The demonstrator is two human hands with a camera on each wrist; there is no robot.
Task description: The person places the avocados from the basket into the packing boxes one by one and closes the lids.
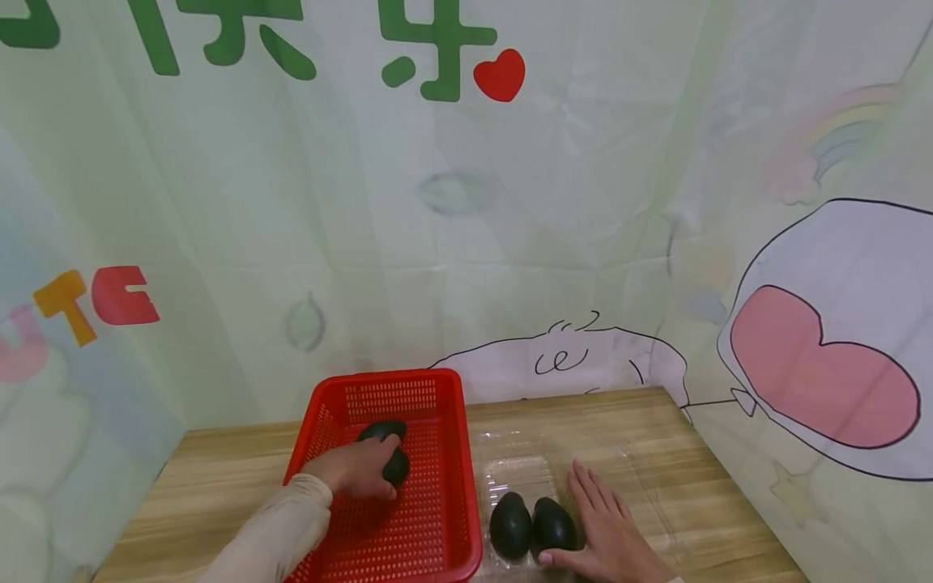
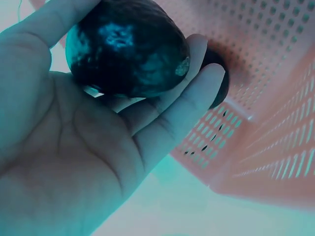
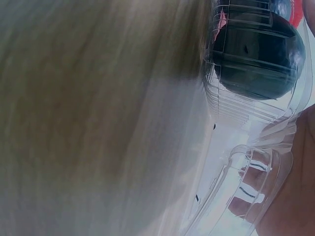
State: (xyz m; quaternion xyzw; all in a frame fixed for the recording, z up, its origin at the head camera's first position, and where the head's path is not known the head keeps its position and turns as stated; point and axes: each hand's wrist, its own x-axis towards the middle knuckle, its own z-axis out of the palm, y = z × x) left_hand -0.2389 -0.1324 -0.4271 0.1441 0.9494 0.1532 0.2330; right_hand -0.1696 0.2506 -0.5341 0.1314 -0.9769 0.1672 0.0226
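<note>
Closest to me, a cream sleeve (image 1: 266, 530) slants in from the lower left, its left hand (image 1: 357, 470) reaching down into a red perforated basket (image 1: 470, 486). The fingers and thumb are curled round a dark avocado (image 1: 397, 468); the wrist view shows its stem scar over by the fingers, though the other end runs out of sight. A second loose avocado (image 1: 373, 430) lies just beyond, on the basket floor.

What counts now, I'd judge, is the sideways relation: the clear plastic clamshell (image 1: 521, 471) sits to the left hand's right — just past the basket's right wall. It holds a left avocado (image 1: 510, 526) and a right avocado (image 1: 552, 525), side by side, long axes pointing roughly away from the person. The right hand (image 1: 601, 525) is nearer there, grasping nothing, fingers straight; whether its thumb touches the fruit, I cannot tell.
</note>
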